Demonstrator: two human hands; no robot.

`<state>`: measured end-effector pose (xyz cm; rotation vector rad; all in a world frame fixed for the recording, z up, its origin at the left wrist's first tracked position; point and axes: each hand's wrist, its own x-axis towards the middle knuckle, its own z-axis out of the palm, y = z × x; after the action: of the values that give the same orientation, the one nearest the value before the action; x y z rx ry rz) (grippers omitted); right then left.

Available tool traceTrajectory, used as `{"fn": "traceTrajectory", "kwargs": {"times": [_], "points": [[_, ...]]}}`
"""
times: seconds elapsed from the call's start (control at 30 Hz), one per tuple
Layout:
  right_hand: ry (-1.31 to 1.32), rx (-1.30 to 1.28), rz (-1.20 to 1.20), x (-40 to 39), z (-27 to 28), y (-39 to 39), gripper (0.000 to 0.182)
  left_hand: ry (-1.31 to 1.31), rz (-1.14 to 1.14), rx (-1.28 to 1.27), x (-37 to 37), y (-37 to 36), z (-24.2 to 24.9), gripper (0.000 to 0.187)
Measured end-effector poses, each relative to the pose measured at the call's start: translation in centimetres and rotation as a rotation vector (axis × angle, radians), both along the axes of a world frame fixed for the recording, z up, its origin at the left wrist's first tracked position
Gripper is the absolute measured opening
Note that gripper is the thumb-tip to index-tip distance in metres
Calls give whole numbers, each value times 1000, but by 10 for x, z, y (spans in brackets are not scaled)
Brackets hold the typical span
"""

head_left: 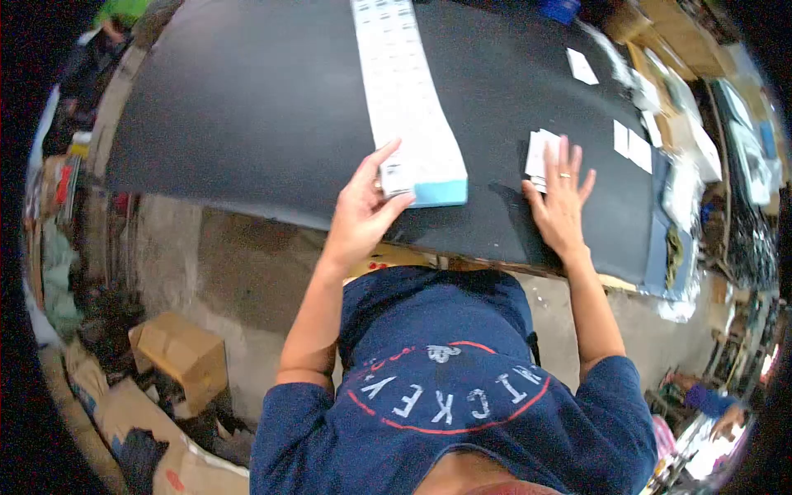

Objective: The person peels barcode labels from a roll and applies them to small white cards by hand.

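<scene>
My left hand [363, 206] grips the near left corner of a long white printed label strip [408, 91], thumb on top. The strip runs away from me to the far edge of the black table [239, 107]. A light blue band [440, 192] shows at its near end. My right hand [561, 194] has its fingers spread over a small pile of white cards [537, 154]; the palm hides part of the pile. Two white cards [639, 149] lie to the right of that hand, and another white card [582, 66] lies farther back.
Clear plastic packages [683, 186] line the table's right edge. A cardboard box [180, 355] stands on the floor at the lower left. A blue object [561, 8] sits at the far edge. Another person [718, 412] is at the lower right.
</scene>
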<state>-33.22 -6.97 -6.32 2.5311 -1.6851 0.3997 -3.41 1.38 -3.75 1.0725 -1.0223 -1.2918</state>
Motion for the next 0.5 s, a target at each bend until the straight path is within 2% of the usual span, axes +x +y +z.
{"fn": "traceTrajectory", "kwargs": {"times": [0.1,0.17,0.2,0.23,0.33,0.43,0.47,0.5], "points": [[-198,5,38,17,13,7,69,40,109,-58,1,2,-2,59],[-282,18,77,41,32,12,68,12,130,9,4,2,0,50],[-448,103,233,54,39,14,66,-7,153,7,4,1,-1,41],[-613,186,388,67,44,16,65,-18,153,6,4,1,1,41],[-586,189,493,102,49,15,60,-43,103,2,2,0,12,33],[-670,233,537,119,45,6,38,-176,78,0,1,-3,13,34],[-674,225,543,120,44,4,38,-142,117,-24,-1,-6,10,35],[-668,235,544,121,44,0,30,-149,122,-37,2,-7,11,35]]}}
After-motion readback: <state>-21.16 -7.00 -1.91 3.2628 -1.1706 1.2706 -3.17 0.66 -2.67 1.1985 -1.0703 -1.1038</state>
